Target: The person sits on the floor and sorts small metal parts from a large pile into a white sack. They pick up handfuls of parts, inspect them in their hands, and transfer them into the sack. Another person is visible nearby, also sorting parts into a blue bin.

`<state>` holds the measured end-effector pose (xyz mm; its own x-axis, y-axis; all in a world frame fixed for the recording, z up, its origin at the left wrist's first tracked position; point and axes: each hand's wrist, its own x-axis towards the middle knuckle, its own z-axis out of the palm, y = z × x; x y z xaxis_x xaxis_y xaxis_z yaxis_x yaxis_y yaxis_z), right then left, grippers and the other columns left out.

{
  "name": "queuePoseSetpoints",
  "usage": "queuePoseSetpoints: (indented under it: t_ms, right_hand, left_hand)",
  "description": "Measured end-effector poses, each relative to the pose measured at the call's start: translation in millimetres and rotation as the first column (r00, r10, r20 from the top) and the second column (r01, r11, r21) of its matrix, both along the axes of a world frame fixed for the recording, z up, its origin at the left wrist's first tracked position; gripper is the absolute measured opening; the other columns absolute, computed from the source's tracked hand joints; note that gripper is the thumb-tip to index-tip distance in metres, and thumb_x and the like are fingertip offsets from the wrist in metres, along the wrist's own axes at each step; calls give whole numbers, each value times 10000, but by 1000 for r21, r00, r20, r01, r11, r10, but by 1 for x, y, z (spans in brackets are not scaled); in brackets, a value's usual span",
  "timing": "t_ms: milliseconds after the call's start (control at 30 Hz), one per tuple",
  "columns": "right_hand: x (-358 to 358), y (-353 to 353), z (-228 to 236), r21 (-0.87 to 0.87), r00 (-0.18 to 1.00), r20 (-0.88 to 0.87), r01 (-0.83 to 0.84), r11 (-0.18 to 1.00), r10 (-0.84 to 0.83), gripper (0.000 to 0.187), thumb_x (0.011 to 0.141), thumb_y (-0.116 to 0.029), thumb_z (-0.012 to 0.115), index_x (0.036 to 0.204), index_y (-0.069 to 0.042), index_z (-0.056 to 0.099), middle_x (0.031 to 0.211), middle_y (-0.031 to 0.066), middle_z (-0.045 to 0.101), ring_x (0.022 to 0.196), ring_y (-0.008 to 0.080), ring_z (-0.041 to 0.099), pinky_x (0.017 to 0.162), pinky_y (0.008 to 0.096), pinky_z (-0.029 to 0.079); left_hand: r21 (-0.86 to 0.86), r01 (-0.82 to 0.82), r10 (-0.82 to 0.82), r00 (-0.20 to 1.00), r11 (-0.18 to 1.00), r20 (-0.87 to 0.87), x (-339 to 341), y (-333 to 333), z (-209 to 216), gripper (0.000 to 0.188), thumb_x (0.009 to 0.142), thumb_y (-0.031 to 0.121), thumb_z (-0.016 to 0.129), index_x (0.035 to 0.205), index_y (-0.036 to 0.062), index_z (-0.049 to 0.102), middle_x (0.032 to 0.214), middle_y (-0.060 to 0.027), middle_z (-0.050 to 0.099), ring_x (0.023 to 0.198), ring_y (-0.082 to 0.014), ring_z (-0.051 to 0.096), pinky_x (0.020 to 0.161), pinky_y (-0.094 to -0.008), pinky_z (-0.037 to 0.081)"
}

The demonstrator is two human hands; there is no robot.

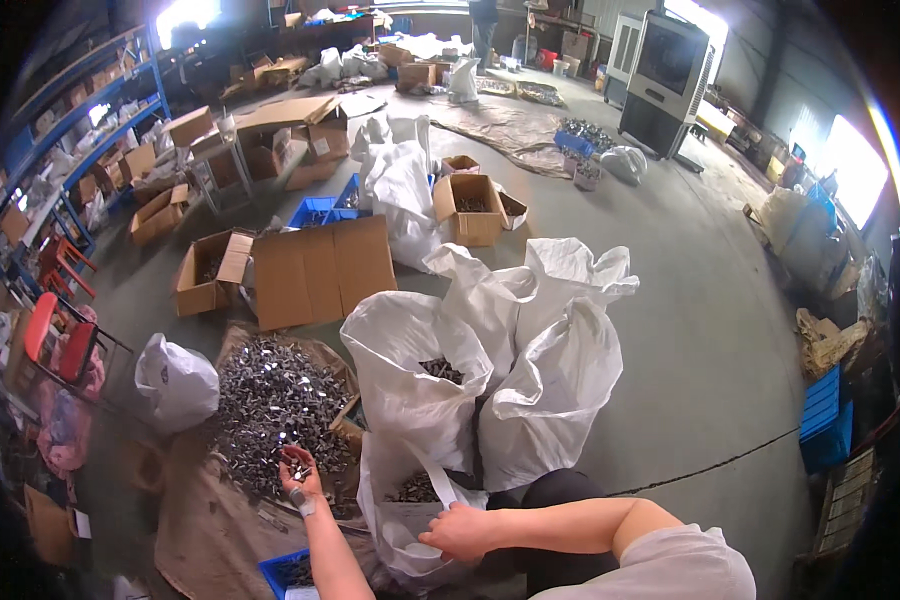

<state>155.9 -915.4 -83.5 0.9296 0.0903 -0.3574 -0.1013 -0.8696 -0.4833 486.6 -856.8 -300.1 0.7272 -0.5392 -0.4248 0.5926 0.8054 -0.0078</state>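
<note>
My left hand reaches out over a large heap of small dark metal parts on brown cardboard and holds a few of them in its fingers. My right hand grips the rim of a white woven sack just in front of me; dark parts lie inside the sack. Behind that sack stands a taller white sack, open at the top, with more metal parts showing. Another full white sack leans to its right.
A tied white bag sits left of the heap. Open cardboard boxes and blue crates stand farther back. A blue crate lies by my left forearm. Red chairs and blue shelving line the left wall.
</note>
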Motion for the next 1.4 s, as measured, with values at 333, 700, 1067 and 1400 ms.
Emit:
queuePoseSetpoints:
  t_ms: [333, 700, 1067, 1400]
  right_hand:
    - [22, -4, -2, 85, 966, 154, 198, 977, -209, 260, 802, -249, 619, 923, -22, 582, 878, 182, 631, 840, 373, 622, 695, 467, 499]
    - [30, -4, 12, 859, 770, -115, 395, 327, -627, 407, 910, -419, 534, 1016, -36, 619, 803, 64, 656, 704, 169, 621, 616, 310, 498]
    - [-55, 46, 0, 810, 769, -578, 581, -79, -273, 313, 883, -418, 589, 896, -110, 642, 715, -10, 591, 620, 93, 545, 485, 252, 403]
    - [-75, 88, -5, 879, 652, -338, 476, 19, -679, 220, 798, -222, 720, 742, -22, 649, 622, -20, 561, 537, 63, 475, 484, 221, 337]
  left_hand:
    - [-157, 353, -342, 935, 923, 89, -17, 43, 87, 237, 908, 280, 569, 947, 50, 610, 692, -1, 454, 562, -106, 349, 475, -252, 275]
    - [-360, 518, -504, 852, 776, 140, -203, 72, 243, 342, 856, 4, 468, 1195, 10, 514, 1037, -119, 532, 864, -205, 535, 756, -334, 466]
    - [-287, 494, -489, 867, 820, 95, -296, 134, 220, 352, 865, 111, 544, 1207, 26, 541, 1152, -140, 562, 937, -239, 551, 806, -365, 458]
    - [-284, 493, -482, 869, 822, 113, -325, 166, 222, 400, 911, 164, 505, 1287, 32, 467, 1258, -166, 511, 1023, -304, 562, 845, -442, 476]
